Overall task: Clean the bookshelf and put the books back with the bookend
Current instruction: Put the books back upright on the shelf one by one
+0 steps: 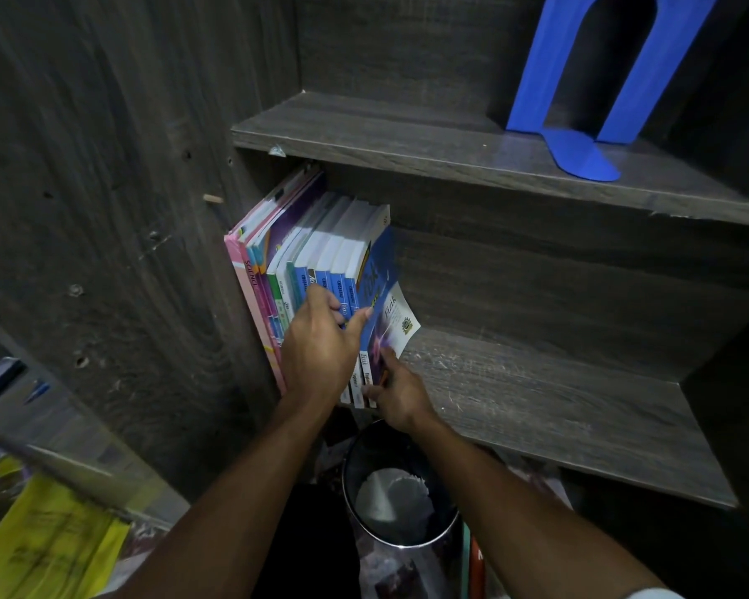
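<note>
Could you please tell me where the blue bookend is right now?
In the head view, the blue bookend stands upright at the upper right on the upper shelf, one level above the books, which stand further left.

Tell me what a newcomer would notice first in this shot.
A bright blue bookend stands alone on the upper shelf, top right. Below it, a row of books stands at the left end of the lower shelf, where the left hand grips the spines and the right hand pinches a blue Fizik book at the row's right end. A metal bin sits beneath.
</note>
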